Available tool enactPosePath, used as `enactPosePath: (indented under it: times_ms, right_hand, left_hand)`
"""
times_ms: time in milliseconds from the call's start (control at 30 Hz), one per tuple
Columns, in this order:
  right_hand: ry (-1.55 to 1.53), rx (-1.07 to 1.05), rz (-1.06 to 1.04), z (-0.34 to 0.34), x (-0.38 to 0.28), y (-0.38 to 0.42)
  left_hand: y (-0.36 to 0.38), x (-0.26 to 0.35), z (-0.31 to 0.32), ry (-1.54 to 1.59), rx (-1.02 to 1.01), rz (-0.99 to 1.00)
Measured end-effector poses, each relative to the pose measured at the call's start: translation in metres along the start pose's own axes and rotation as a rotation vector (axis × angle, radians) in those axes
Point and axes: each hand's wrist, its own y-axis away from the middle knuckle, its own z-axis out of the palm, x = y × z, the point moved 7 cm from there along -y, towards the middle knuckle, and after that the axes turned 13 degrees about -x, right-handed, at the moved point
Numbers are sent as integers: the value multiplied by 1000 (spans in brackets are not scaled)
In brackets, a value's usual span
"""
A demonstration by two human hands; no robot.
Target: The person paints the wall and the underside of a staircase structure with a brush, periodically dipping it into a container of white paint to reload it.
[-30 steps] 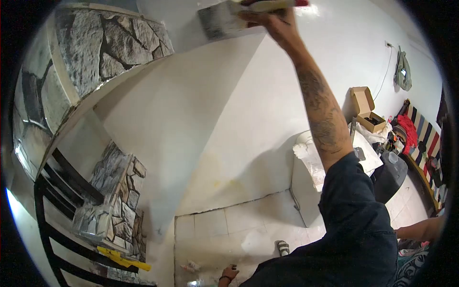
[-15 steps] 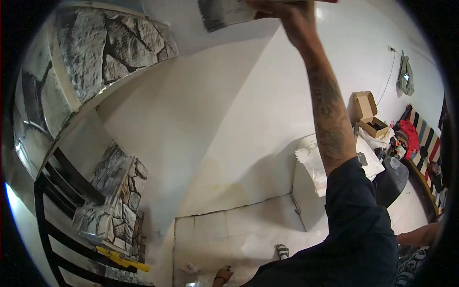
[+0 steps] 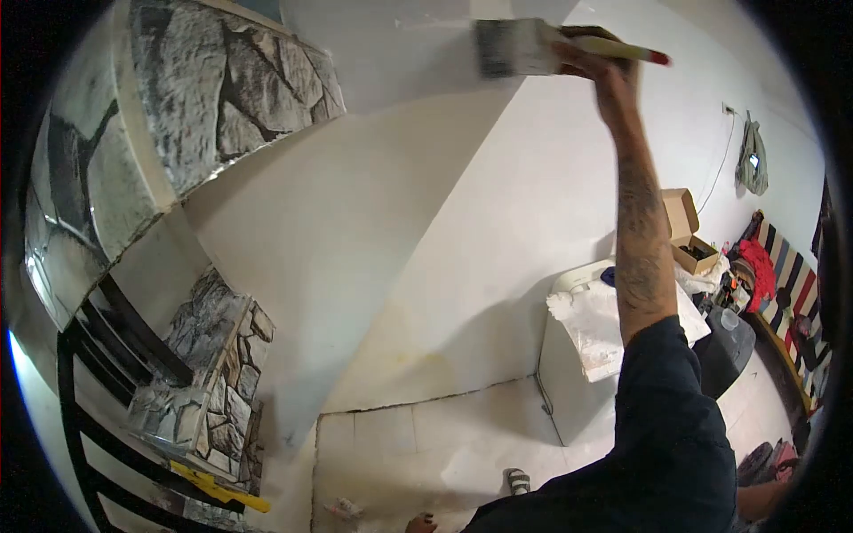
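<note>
My right hand (image 3: 601,59) is raised high with its fingers wrapped round a wide paintbrush (image 3: 535,48). The brush has a pale yellow handle with a red tip, and its dark bristles point left, overlapping the upper wall (image 3: 404,67) in this view. Motion blurs the bristles a little. Low at the bottom edge, my left hand (image 3: 422,524) shows only in part, its fingers curled; what it holds, if anything, is hidden.
Stone-patterned panels (image 3: 178,89) jut out at upper left, above a black railing (image 3: 80,426) and a yellow strip (image 3: 218,489). A white chest-like box (image 3: 573,391) stands by the wall. Further right are an open cardboard box (image 3: 697,253) and a striped bench (image 3: 791,311).
My right hand and the paintbrush have shifted right and lower in view, so the whole brush shows. My left hand has dropped further past the bottom edge.
</note>
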Motion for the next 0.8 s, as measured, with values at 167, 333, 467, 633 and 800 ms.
enactPosePath:
  times_ms: [167, 333, 467, 633, 800]
  right_hand:
    - [-186, 0, -171, -38, -36, 4]
    - [-288, 4, -70, 33, -35, -52]
    - [-430, -42, -39, 71, -23, -80]
    - [-353, -83, -82, 57, 2, -83]
    - [-35, 68, -64, 9, -27, -65]
  left_hand:
    - [29, -24, 13, 91, -100, -266]
    - [-9, -16, -25, -12, -57, -168]
    - [-27, 11, -28, 166, 86, -20]
    - [-33, 20, -2, 30, -28, -67]
    - [-12, -9, 17, 316, -184, -152]
